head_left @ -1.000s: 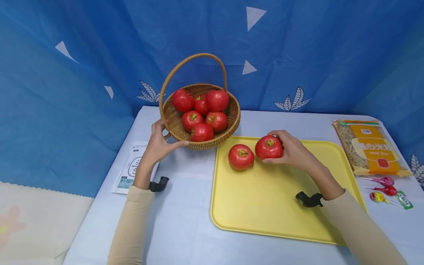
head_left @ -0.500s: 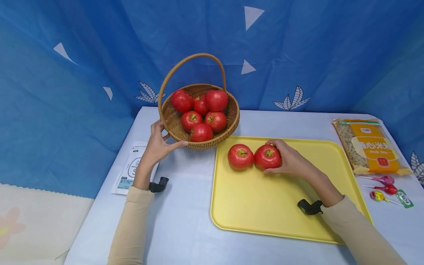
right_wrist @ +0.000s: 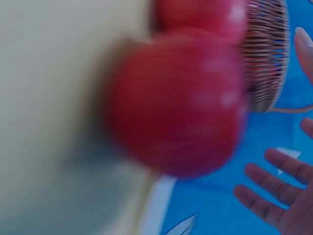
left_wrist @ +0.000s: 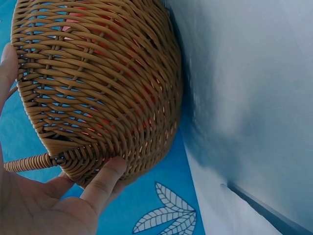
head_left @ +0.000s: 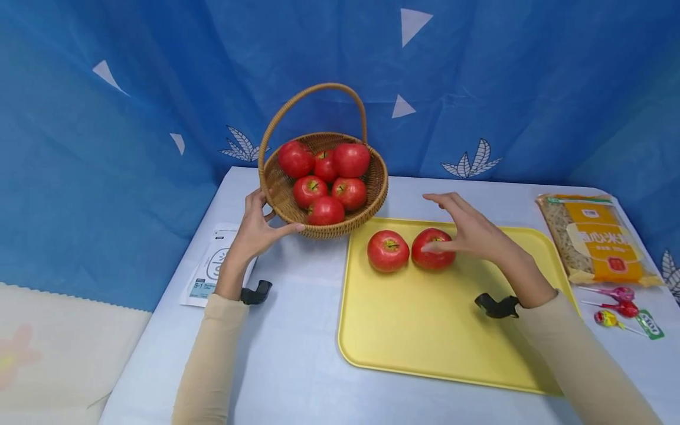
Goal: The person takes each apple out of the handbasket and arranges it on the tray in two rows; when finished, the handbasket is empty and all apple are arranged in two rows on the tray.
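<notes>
A wicker basket (head_left: 378, 195) with a tall hoop handle holds several red apples and leans toward me at the back of the table. My left hand (head_left: 257, 231) grips its left side, thumb along the front rim; in the left wrist view the fingers (left_wrist: 105, 181) press against the weave. Two more apples sit side by side on the yellow tray (head_left: 404, 330): a left apple (head_left: 388, 251) and a right apple (head_left: 432, 260). Just above the right one my right hand (head_left: 473, 233) is spread, holding nothing; its fingers (right_wrist: 274, 181) stand apart from the apple in the right wrist view.
A white pouch (head_left: 212, 268) lies beside my left forearm. Right of the tray are an orange bag of dry food (head_left: 600, 239) and several lollipops (head_left: 618, 308). A blue curtain (head_left: 340, 47) hangs behind the table.
My right hand set the apple down against the other one on the tray, then let go and rose off it. The left hand keeps its hold on the basket.
</notes>
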A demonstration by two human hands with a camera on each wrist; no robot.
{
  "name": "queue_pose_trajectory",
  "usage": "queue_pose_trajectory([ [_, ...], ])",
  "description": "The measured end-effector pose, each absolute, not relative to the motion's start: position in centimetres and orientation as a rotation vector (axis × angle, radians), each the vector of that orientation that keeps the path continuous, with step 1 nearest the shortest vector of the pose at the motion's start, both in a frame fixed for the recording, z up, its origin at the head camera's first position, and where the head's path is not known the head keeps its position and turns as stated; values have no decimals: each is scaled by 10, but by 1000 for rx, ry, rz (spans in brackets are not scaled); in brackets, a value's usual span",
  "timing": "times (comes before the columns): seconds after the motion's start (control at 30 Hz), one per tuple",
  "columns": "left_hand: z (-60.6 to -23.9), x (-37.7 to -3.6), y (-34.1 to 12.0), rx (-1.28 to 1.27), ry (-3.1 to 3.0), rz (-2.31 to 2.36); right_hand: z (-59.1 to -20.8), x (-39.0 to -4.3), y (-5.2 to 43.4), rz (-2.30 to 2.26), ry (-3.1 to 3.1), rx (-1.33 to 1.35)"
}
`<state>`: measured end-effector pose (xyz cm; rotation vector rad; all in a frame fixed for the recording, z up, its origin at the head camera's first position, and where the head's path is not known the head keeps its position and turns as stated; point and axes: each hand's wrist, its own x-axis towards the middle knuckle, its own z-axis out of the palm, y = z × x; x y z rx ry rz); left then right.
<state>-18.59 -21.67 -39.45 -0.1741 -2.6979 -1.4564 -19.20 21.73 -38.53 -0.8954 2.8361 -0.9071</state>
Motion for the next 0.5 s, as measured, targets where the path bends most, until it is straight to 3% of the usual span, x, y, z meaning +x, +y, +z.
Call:
queue_pose_trajectory([
  [0.23, -394, -185, -220, -158, -2699, -1456, -349, -256, 164, -1036, 2769, -1134],
  [0.5, -395, -186, -216, -172, -2699, -1443, -332, -315, 118, -1011, 2731, -1075],
])
